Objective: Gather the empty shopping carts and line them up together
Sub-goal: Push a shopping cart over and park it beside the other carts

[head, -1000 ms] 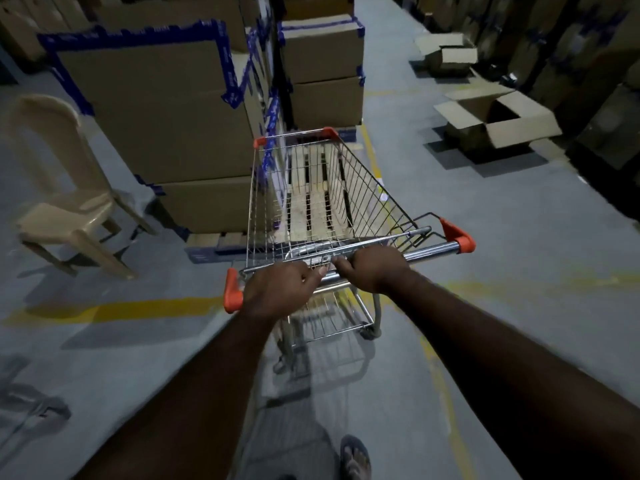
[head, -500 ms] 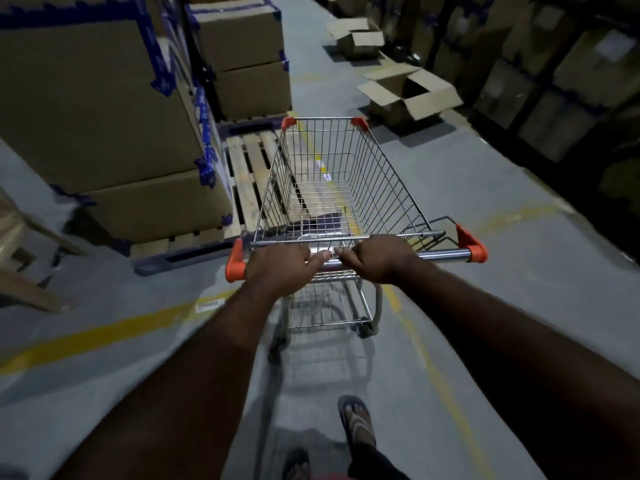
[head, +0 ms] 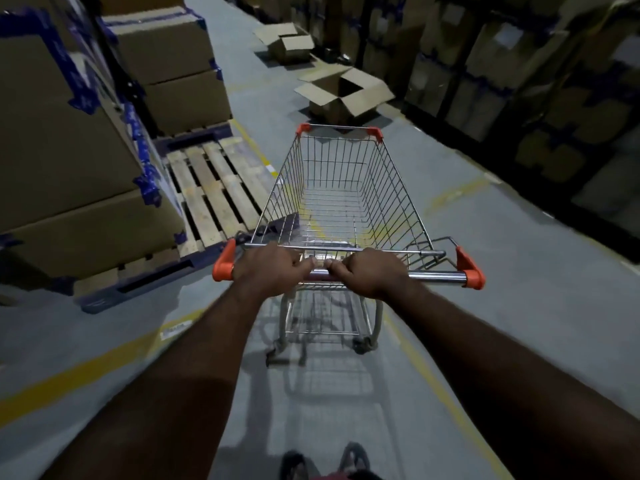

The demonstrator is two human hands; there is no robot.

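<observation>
An empty wire shopping cart (head: 398, 188) with orange corner caps stands on the grey floor straight ahead of me, pointing down the aisle. My left hand (head: 273, 268) grips the chrome handle bar (head: 436, 276) left of its middle. My right hand (head: 372, 271) grips the same bar just beside it, thumbs almost touching. The basket holds nothing. No other cart is in sight.
Stacked cardboard boxes (head: 69, 140) on a wooden pallet (head: 211, 188) flank the cart's left. An open carton (head: 343, 93) sits on the floor just beyond the cart's front, another one (head: 285, 41) farther back. Dark shelving with boxes (head: 519, 81) lines the right. Yellow floor lines (head: 446, 400) run underfoot.
The cart has swung to the right, away from the pallet stack, and now points down the aisle toward the open carton. The plastic chair has left the view. Both hands keep their grip.
</observation>
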